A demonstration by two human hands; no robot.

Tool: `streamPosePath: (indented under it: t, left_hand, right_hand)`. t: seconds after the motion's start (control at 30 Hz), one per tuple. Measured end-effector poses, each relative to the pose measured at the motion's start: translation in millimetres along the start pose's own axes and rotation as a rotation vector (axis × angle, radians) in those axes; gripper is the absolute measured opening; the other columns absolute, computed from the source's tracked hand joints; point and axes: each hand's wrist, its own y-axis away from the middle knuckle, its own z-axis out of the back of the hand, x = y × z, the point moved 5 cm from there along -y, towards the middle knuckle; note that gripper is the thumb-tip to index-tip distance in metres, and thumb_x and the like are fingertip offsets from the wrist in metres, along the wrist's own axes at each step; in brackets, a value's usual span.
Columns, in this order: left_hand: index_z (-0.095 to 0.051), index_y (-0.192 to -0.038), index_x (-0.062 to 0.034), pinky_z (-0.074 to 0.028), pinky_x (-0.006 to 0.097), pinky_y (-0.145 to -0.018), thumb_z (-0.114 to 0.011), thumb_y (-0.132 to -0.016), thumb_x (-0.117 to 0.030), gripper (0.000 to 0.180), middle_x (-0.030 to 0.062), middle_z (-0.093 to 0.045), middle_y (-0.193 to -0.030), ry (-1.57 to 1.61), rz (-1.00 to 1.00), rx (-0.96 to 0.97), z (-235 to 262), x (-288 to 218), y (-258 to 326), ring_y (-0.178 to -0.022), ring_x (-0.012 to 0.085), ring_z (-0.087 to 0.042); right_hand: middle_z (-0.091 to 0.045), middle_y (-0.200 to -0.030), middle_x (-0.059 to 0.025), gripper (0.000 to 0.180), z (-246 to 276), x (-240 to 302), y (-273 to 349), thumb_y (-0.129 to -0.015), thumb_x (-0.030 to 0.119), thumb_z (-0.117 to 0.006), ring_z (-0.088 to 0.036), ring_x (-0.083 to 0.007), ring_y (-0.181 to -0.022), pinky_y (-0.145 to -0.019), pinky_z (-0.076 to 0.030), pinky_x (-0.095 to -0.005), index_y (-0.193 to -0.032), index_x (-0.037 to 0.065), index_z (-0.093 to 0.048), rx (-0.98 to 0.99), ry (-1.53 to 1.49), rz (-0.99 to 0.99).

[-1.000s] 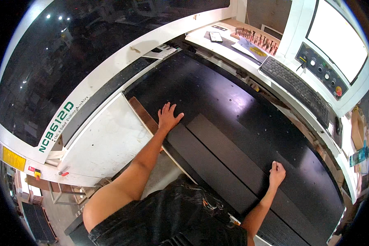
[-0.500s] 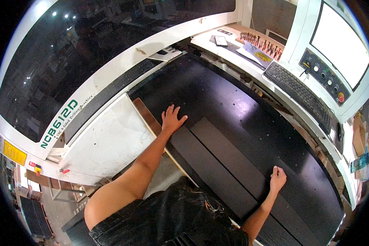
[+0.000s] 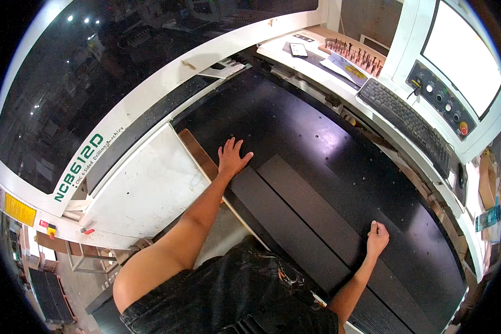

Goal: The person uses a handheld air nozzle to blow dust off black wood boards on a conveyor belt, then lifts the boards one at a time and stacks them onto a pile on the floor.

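Note:
Two long black panels lie side by side on the big black machine bed. My left hand rests flat with fingers spread at the far end of the nearer panel. My right hand presses with curled fingers on the farther panel, near its right part. Neither hand grips anything. A brown wooden strip runs along the bed's left edge beside my left hand.
A white machine housing sits to the left. A dark window curves behind it. At the right are a black keyboard, a control panel with buttons, and a lit screen. A rack of drill bits stands at the back.
My left hand has slid a little farther along the bed with the nearer panel. My right hand has shifted slightly and stays pressed on the farther panel.

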Motion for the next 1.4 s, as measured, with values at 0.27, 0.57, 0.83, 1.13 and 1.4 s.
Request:
streamPosePath:
  t: [0.27, 0.57, 0.83, 1.13, 1.4]
  left_hand:
    - [-0.047, -0.161, -0.0172, -0.017, 0.06, -0.13, -0.061, -0.098, -0.068, 0.082, 0.0158, -0.032, -0.173, -0.043, 0.01, -0.001, -3.6, 5.3, -1.8, -0.162, 0.033, -0.026]
    - [-0.047, -0.161, -0.0174, -0.018, 0.059, -0.13, -0.06, -0.098, -0.067, 0.081, 0.0148, -0.032, -0.173, -0.035, -0.001, 0.002, -2.3, 2.0, -2.2, -0.162, 0.0325, -0.026]
    - [-0.047, -0.161, -0.0176, -0.018, 0.06, -0.13, -0.061, -0.098, -0.067, 0.081, 0.015, -0.033, -0.173, -0.03, 0.007, -0.001, -2.7, 3.1, -2.0, -0.162, 0.0333, -0.026]
    - [-0.047, -0.161, -0.0184, -0.016, 0.06, -0.131, -0.061, -0.097, -0.07, 0.084, 0.0152, -0.033, -0.173, -0.03, -0.007, 0.008, -6.0, 2.5, -4.3, -0.162, 0.0332, -0.026]
    - [-0.047, -0.161, -0.0179, -0.017, 0.06, -0.131, -0.06, -0.097, -0.071, 0.084, 0.0151, -0.033, -0.173, -0.038, -0.007, -0.009, -3.4, -0.8, -3.9, -0.162, 0.0328, -0.026]
  right_hand:
    - [-0.07, -0.07, -0.0098, 0.029, 1.5, 11.0, 2.5, -0.1, 0.028, -0.074, -0.067, -0.0189, -0.063, -0.065, -0.051, -0.0353, -0.103, -0.001, -0.077, 0.013, -0.038, -0.009]
    - [-0.068, -0.07, -0.0094, 0.03, -0.3, 6.0, 0.9, -0.101, 0.029, -0.073, -0.067, -0.0191, -0.063, -0.065, -0.051, -0.0366, -0.103, 0.0, -0.078, 0.017, -0.011, -0.009]
    - [-0.07, -0.07, -0.0095, 0.029, -3.0, 4.5, -1.3, -0.1, 0.03, -0.073, -0.068, -0.02, -0.063, -0.067, -0.052, -0.0376, -0.105, 0.001, -0.079, 0.026, -0.067, -0.024]
    - [-0.069, -0.07, -0.0089, 0.029, -1.8, -1.5, -2.4, -0.1, 0.029, -0.074, -0.067, -0.0195, -0.063, -0.066, -0.052, -0.0361, -0.108, 0.002, -0.079, 0.014, -0.064, -0.016]
    - [-0.07, -0.073, -0.0086, 0.029, -0.6, -0.2, -1.7, -0.101, 0.029, -0.073, -0.068, -0.0187, -0.066, -0.067, -0.052, -0.0359, -0.108, 0.001, -0.079, 0.041, -0.031, -0.057]
